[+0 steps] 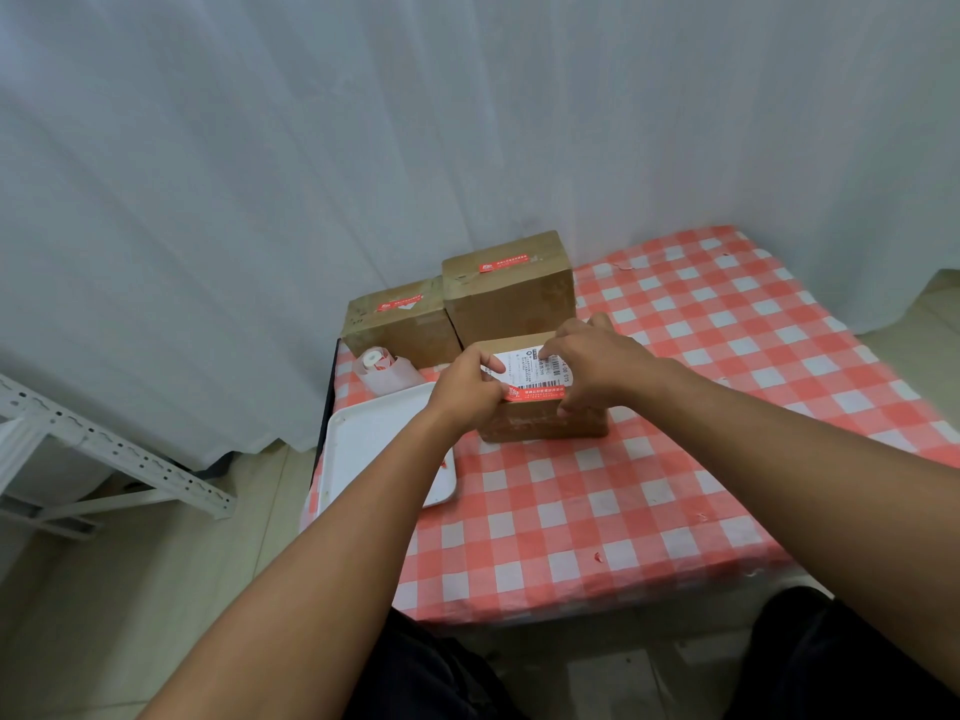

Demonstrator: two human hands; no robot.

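Head view: table covered in a red-and-white check cloth (649, 485), with small scraps on it and the near edge hanging over. White curtain (311, 148) closes off the back and both sides. Pale tiled floor (130, 589), and a white perforated metal rack (104, 449) lies on it at left.

Box (540, 423) sits on the cloth, left of centre, just right of a white tray (363, 449) at the table's left edge. White label (524, 371) with a red strip lies on the box top.

Left hand (470, 389): fingers curled, pinching the label's left edge at the box's corner. Right hand (597, 366): draped over the label's right side, fingers bent across the top, thumb down the front face, gripping the box.

Two back boxes (511, 293) stand against the curtain, touching each other, just behind the box. Label roll (382, 368) lies between the left one and the tray.
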